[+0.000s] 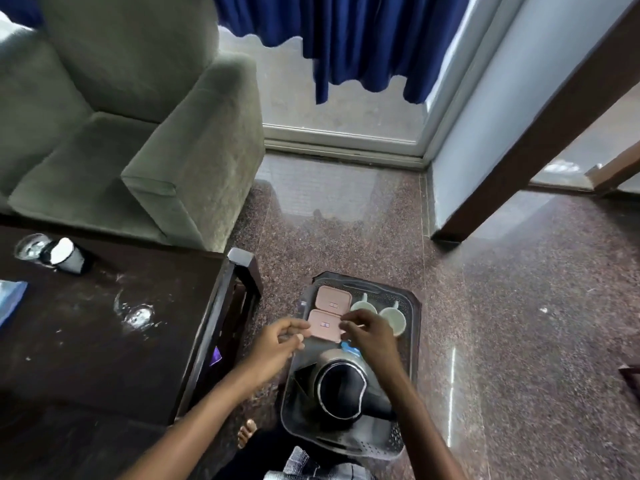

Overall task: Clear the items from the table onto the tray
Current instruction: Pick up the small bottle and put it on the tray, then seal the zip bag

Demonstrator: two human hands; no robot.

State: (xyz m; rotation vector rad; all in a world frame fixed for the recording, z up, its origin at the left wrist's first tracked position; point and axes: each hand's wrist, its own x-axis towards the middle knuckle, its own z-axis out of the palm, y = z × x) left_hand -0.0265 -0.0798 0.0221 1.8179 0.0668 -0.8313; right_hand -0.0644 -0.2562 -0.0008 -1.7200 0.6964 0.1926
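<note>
A dark plastic tray [412, 327] sits on the floor to the right of the dark wooden table [104, 341]. In it are two pink square boxes, the far one [334, 297] and the near one [325, 325], two white cups [393, 318], a black kettle [341, 389] and a small blue item [349, 348]. My left hand [278, 342] pinches the near pink box at its left edge. My right hand [369, 332] grips its right edge, which the fingers hide. On the table stand a clear glass [138, 315], another glass [29, 249], a tipped black-and-white cup [67, 259] and a blue packet [10, 301].
A grey-green armchair [138, 133] stands behind the table. Speckled stone floor [502, 306] spreads right of the tray. Blue curtains [346, 39] hang over a glass door, with a brown door frame [536, 133] at right. A bare foot [246, 433] is by the tray's near left corner.
</note>
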